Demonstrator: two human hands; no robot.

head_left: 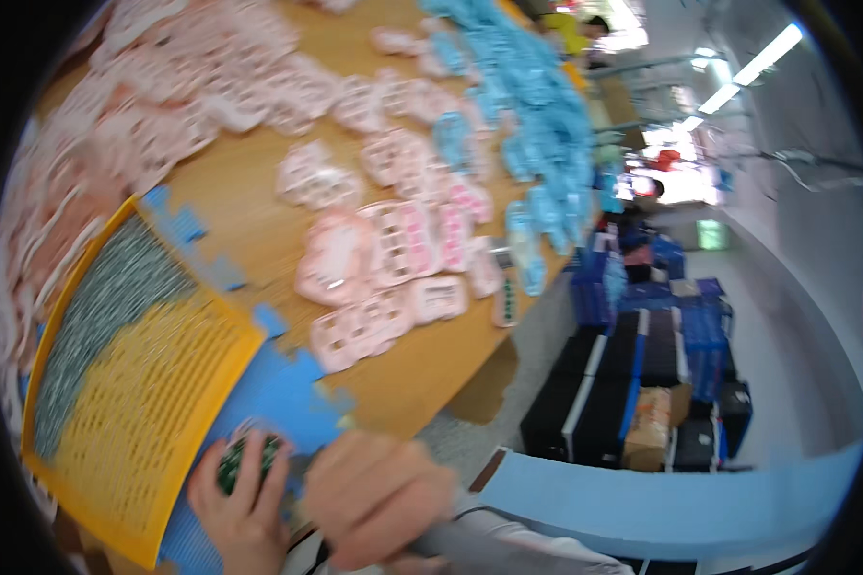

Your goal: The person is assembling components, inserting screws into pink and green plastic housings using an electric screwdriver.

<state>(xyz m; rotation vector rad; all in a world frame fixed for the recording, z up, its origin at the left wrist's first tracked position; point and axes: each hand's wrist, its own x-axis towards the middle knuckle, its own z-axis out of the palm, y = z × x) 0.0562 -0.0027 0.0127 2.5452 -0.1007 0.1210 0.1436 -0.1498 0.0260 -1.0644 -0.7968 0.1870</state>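
My left hand (243,494) lies over a small pink-edged piece with a green circuit board (235,465), fingers curled round it on the blue mat (283,388). Just to the right, my right hand (379,494) is closed in a fist, blurred by motion. What it grips is hard to make out; a grey, blurred shape (494,551) extends from its lower right side. Left of my hands stands a yellow tray (206,422), partly filled with small silvery metal pieces that look like screws.
Pink plastic shells (364,331) with square holes lie about the wooden table (244,216), piled at the far left. Blue shells (547,125) are heaped along the far right edge. Beyond stand black and blue boxes (594,393) and an open cardboard box (650,426). People work in the distance.
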